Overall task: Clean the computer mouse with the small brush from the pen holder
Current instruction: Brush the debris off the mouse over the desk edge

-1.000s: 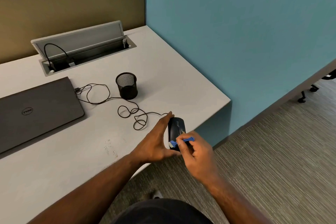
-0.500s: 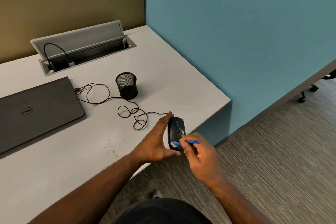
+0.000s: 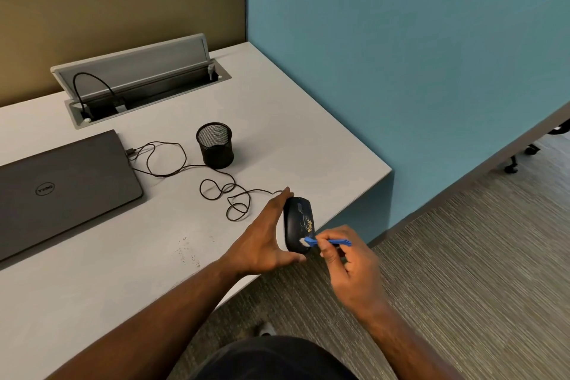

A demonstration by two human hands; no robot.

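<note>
Nearest you: your right hand (image 3: pixel 348 265) pinches the small blue brush (image 3: pixel 328 241) between thumb and fingers, handle pointing right, pale bristles (image 3: pixel 303 241) laid on the near end of the mouse (image 3: pixel 297 227). Over the last second the brush head has slid from the mouse's near edge onto its rear surface, and your right hand has drifted slightly right and down with it. Reads as a sweeping stroke under way.

Left hand (image 3: pixel 265 241): fingers extended and pressed along the mouse's left side, thumb curled under its near end, steadying it at the front edge of the bench (image 3: pixel 293 120). No change in that hold across the second.

Mouse: black, corded, partly overhanging the bench edge above the carpet. A patch of tan crumbs (image 3: pixel 309 223) sits on its right flank, just ahead of the bristles. Not cleared yet, so cleaning is mid-way at best; your next stroke likely needs to go forward over that patch.

Further out: scattered specks (image 3: pixel 188 253) on the bench left of your left wrist. The cord (image 3: pixel 216 188) loops back to a closed laptop (image 3: pixel 61 191). The mesh pen holder (image 3: pixel 215 145) stands well apart from the mouse; nothing shows inside it. Behind, an open cable hatch (image 3: pixel 138 80).
</note>
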